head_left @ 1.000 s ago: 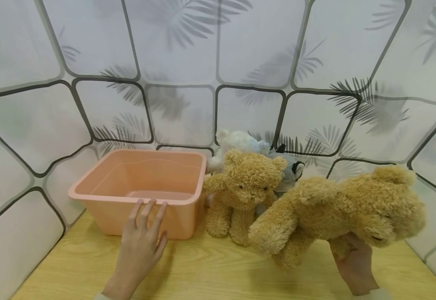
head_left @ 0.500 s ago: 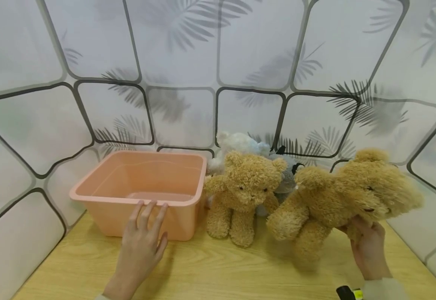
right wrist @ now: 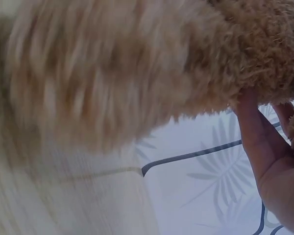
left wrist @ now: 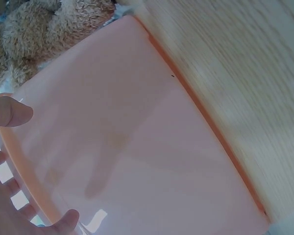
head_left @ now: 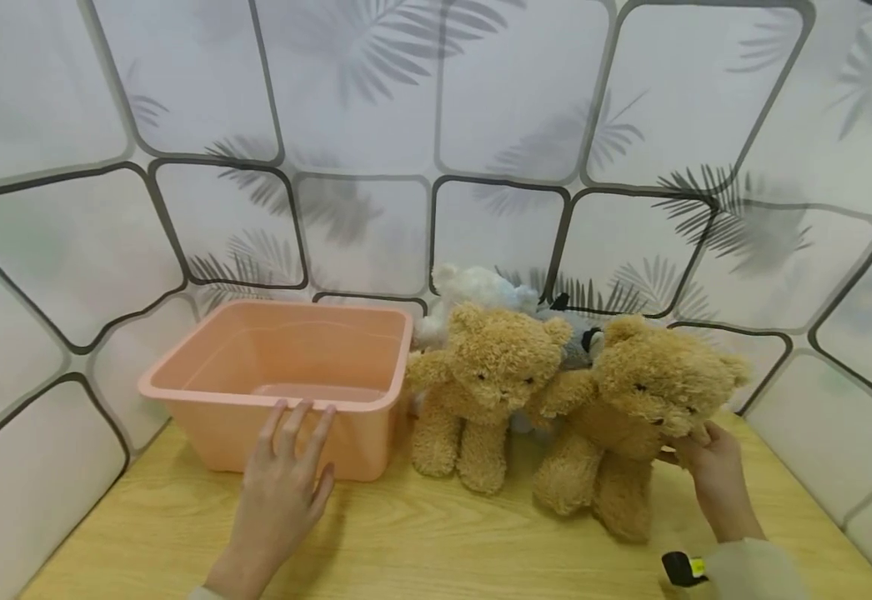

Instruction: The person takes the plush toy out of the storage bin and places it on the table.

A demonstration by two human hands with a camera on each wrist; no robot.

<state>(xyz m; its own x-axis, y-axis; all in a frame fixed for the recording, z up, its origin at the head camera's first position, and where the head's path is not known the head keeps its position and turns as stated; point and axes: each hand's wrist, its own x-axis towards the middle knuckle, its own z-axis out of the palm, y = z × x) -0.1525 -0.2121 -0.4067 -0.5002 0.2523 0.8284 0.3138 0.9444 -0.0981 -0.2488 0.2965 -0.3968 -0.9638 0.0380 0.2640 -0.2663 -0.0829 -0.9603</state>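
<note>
Left hand (head_left: 282,487): flat, fingers straight and slightly spread, palm down over the table (head_left: 406,550), fingertips (head_left: 303,414) laid against the near wall of the pink bin (head_left: 203,379) just under its rim. It grips nothing; the left wrist view shows fingers resting on the pink wall.

Right hand (head_left: 714,475): fingers curled at the side of the head of the right teddy bear (head_left: 631,417), holding it upright, feet on the table at the right.

Just beside it on the left, arms touching, stands a second brown teddy bear (head_left: 484,392), next to the bin's right wall. Behind these, against the patterned wall: a white plush toy (head_left: 473,287) and a grey plush toy (head_left: 578,342), partly hidden.
</note>
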